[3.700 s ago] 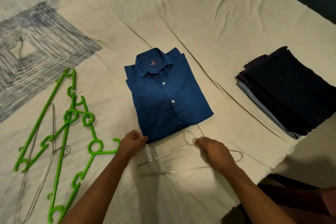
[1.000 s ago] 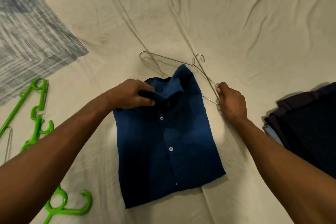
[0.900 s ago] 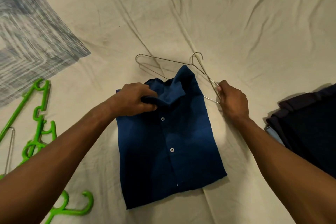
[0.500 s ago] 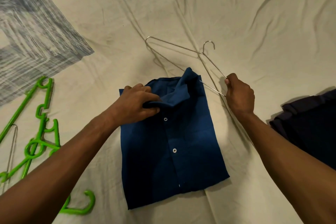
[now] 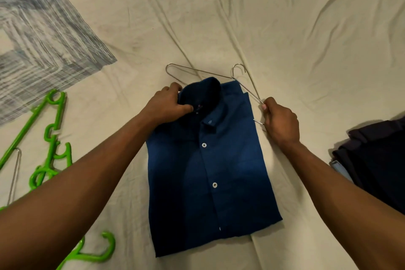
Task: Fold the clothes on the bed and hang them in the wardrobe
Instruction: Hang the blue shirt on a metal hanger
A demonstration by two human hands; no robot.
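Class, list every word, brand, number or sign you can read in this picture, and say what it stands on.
No text can be read anywhere.
Small neck label inside the collar of the blue shirt, beside the thumb of the left hand: too small and blurred to read.

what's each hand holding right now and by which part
The left hand grips the blue shirt at its collar. The right hand holds the wire hanger by its right end, where shoulder wire and bottom bar meet.
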